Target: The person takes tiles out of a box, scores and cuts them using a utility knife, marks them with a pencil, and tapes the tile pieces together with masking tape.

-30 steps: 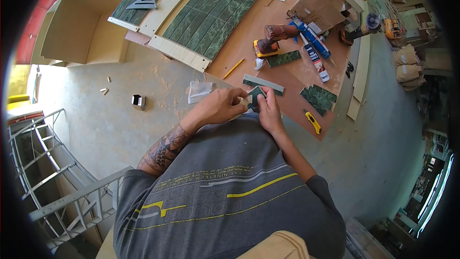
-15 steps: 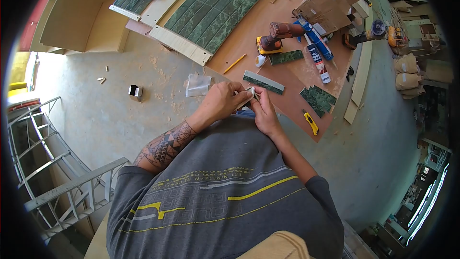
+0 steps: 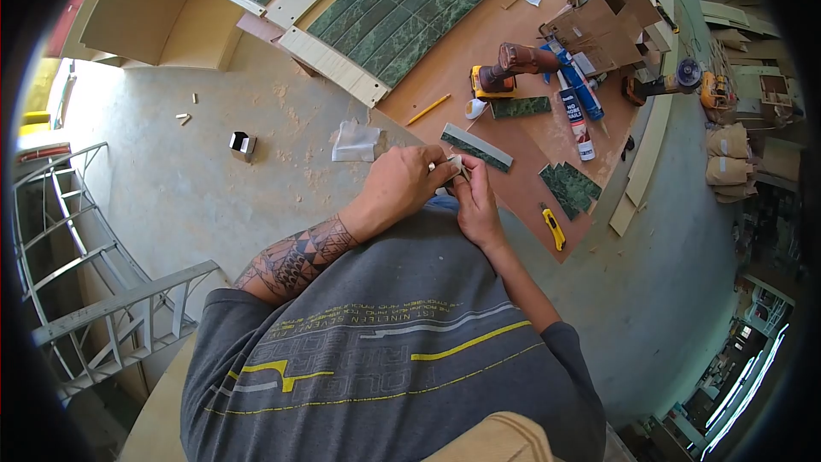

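A small pale piece (image 3: pixel 460 163) is held between the two hands, in front of the shirt (image 3: pixel 376 325) and close to the near edge of the counter (image 3: pixel 528 194). The fingers of the left hand (image 3: pixel 395 183) are drawn narrowly together on the piece from one side; those of the right hand (image 3: pixel 478 207) are closed on it from the other, with the fingertips of both hands nearly meeting. The exact shape of the piece is partly hidden by the fingers. On the counter, a green tile strip (image 3: pixel 476 147) with a pale edge is observed just beyond the hands. A yellow utility knife (image 3: pixel 553 228) is noted to the right, near overlapping green tile pieces (image 3: pixel 570 188). Farther out, a pencil (image 3: pixel 428 109), a white roll (image 3: pixel 475 109) and a cordless drill (image 3: pixel 506 68) are recorded, the drill being stood beside a dark green tile (image 3: pixel 521 107). To the right of these, a labelled tube (image 3: pixel 576 124) is laid alongside a blue caulking gun (image 3: pixel 582 85), near an open cardboard box (image 3: pixel 609 30). A clear plastic packet (image 3: pixel 356 142) and a small open box (image 3: pixel 242 146) are found on the floor (image 3: pixel 282 197), left of the counter.
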Demonstrator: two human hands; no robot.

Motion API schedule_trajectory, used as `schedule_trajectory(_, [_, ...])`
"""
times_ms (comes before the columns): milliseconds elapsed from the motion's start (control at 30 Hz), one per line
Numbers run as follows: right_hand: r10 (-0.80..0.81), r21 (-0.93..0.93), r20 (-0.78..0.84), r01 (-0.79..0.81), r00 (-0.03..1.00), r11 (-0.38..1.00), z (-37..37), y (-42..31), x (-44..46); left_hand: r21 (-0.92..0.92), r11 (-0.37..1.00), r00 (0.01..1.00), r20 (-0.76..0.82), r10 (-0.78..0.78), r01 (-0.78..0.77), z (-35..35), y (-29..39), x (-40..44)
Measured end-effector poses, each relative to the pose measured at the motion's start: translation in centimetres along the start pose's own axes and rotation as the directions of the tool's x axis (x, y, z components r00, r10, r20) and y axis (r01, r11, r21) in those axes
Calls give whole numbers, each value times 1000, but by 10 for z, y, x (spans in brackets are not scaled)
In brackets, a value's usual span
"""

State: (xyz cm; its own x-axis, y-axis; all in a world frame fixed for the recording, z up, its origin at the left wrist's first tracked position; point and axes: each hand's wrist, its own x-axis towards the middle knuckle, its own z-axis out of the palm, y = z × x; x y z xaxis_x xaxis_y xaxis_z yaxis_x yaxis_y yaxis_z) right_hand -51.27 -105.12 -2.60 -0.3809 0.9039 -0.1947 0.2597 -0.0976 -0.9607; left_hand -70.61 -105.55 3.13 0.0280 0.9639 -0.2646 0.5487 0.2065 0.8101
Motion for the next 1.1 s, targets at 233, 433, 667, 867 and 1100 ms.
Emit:
schedule_trajectory(233, [-78,-147,0,77,997,986,-2,-7,-3,16,1000,1000,-17,21,-21,0,5,-2])
schedule_trajectory(433, [-114,-163,-3,112,993,980,-4,-8,-7,9,999,998,-45,52,-52,5,5,-4])
schedule_trajectory(667, [-79,-172,-22,74,997,982,-6,0,-13,11,999,999,-33,33,-32,7,10,-9])
schedule_trajectory(867, [-153,-161,-28,147,988,976,-5,-4,-14,21,998,997,-28,65,-64,9,6,-9])
schedule_trajectory(1100, [-49,-144,-4,48,999,988,-8,-5,-17,75,995,997,-36,64,-61,10,7,-9])
